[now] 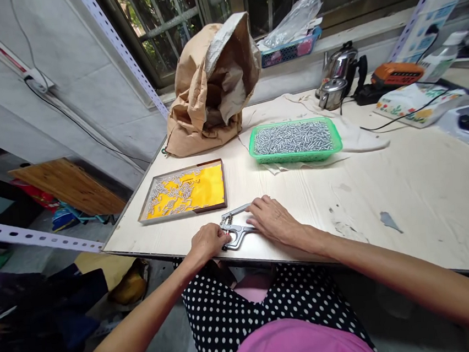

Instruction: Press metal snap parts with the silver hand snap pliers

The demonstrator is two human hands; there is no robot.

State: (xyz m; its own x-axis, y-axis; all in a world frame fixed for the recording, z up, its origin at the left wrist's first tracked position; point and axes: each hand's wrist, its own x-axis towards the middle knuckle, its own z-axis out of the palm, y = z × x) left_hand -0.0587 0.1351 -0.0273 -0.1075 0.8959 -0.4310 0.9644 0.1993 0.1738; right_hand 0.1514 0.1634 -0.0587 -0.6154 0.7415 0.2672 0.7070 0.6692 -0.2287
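Near the front edge of the table lies a grey metal hand-plier tool [236, 232] with a coil spring between its two handles and a C-shaped jaw on the left. My right hand [272, 220] is wrapped over the handles, which are spread apart. At the jaw, the fingers of my left hand [208, 240] are pinched together; what they hold is too small to make out. Just beyond is a shallow tray [225, 185] with a yellow bottom, its left part strewn with small silver metal pins [173, 191]. A green plastic basket [299, 157] farther back is full of similar pins.
A crumpled brown paper sack [197, 91] stands open at the back left. Metal pots [333, 86], an orange-and-black battery charger [397, 74] and a flowered tissue pack [418, 104] sit at the back right, with black cables. A blue basket [288, 49] rests on the windowsill.
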